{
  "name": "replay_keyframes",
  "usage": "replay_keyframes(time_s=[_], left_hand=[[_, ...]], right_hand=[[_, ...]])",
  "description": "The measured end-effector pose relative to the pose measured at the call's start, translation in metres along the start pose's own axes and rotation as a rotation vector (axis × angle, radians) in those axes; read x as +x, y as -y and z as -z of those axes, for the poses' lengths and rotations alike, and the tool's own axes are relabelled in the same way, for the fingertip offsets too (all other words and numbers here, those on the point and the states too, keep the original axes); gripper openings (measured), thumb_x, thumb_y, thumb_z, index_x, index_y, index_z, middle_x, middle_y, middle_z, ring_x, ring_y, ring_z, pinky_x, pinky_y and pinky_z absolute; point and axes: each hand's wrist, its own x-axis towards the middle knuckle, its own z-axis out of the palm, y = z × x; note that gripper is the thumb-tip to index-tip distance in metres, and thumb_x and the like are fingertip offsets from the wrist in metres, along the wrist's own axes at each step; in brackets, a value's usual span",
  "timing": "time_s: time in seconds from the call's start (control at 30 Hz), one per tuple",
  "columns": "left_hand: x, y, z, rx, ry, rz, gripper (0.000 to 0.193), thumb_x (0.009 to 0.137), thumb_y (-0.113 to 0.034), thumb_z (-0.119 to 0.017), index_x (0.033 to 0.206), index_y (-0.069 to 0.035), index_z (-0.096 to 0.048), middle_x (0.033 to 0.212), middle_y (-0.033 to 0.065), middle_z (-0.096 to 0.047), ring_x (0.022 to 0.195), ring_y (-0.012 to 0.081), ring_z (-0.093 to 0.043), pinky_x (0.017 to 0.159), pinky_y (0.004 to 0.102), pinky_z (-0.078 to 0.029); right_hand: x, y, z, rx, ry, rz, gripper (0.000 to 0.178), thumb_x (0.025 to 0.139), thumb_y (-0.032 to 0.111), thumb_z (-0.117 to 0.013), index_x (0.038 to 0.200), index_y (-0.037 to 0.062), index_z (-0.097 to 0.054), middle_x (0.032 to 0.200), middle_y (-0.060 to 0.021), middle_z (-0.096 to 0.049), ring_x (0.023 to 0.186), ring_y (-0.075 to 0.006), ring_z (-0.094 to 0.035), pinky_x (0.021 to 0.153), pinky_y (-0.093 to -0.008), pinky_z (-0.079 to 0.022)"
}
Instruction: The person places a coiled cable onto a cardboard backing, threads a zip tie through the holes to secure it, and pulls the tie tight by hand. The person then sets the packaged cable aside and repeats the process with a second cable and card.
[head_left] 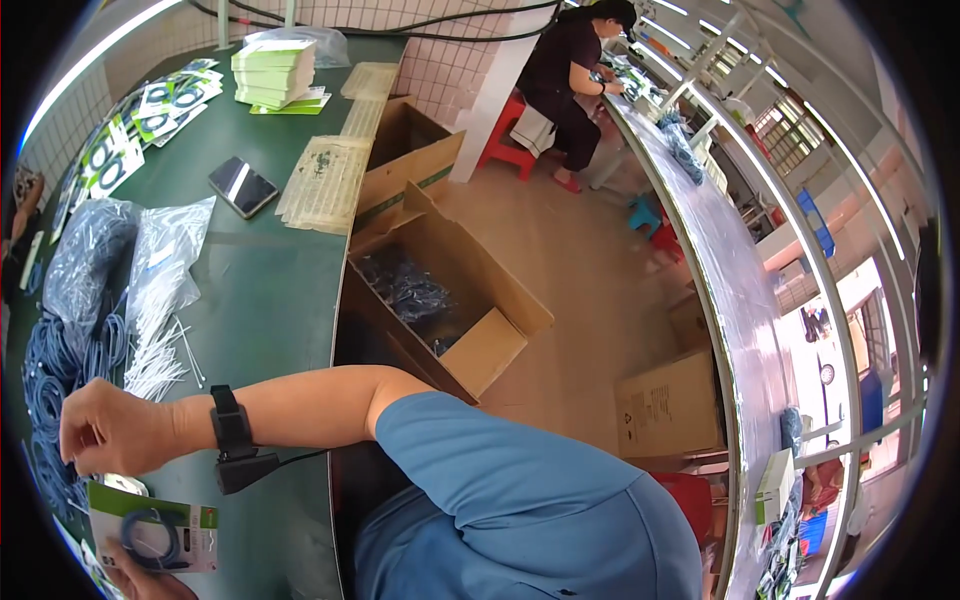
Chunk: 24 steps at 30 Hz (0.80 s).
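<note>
In the head view, the left hand [150, 582] holds the green-and-white card [198, 548] with a looped blue cable [173, 545], over the green table [270, 300]; its long side runs sideways, just below the right hand [118, 428]; those fingers curl, but I cannot tell if they hold anything.

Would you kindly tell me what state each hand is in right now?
Left hand: closed, holding a green-and-white card with a coiled blue cable.
Right hand: fingers curled near blue cable bundles; any grip cannot be told.
</note>
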Motion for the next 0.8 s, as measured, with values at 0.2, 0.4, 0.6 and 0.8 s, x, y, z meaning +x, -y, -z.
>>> replay_keyframes(time_s=[0.2,0.4,0.6,0.8], left_hand=[[0.051,0.082,-0.015,-0.656,0.128,0.436,0.035,0.111,-0.022,-0.054,0.136,0.001,-0.06,0.128,0.0141,-0.068,0.109,0.021,-0.068,0.094,0.0323,-0.055],[0.023,0.052,-0.009,-0.609,0.138,0.44,0.036,0.11,-0.02,-0.054,0.14,0.0,-0.056,0.131,0.0134,-0.066,0.113,0.0203,-0.067,0.097,0.0311,-0.054],[-0.002,0.009,-0.039,-0.42,0.211,0.152,0.024,0.108,-0.012,-0.054,0.127,-0.001,-0.063,0.118,0.0093,-0.066,0.106,0.0183,-0.066,0.092,0.0312,-0.053],[-0.002,-0.017,-0.028,-0.775,0.197,0.271,0.019,0.105,-0.009,-0.062,0.122,-0.001,-0.065,0.112,0.0068,-0.07,0.1,0.0099,-0.066,0.086,0.028,-0.055]], right_hand=[[-0.009,-0.022,-0.016,-0.866,0.182,0.824,0.007,0.068,0.021,-0.078,0.075,0.0227,-0.077,0.079,0.003,-0.064,0.081,-0.0256,-0.059,0.069,-0.0404,-0.046],[-0.013,-0.042,-0.022,-0.885,0.166,0.849,0.008,0.071,0.027,-0.073,0.073,0.0203,-0.068,0.084,0.0019,-0.06,0.082,-0.0263,-0.058,0.068,-0.0397,-0.045],[-0.026,-0.006,0.003,-0.96,0.233,0.772,0.016,0.075,0.02,-0.068,0.09,0.0153,-0.063,0.095,-0.002,-0.062,0.085,-0.0227,-0.061,0.068,-0.0366,-0.052],[-0.015,0.003,-0.007,-0.81,0.33,0.706,0.025,0.068,0.004,-0.077,0.092,0.0105,-0.072,0.093,-0.0042,-0.068,0.072,-0.0218,-0.059,0.062,-0.0326,-0.05]])
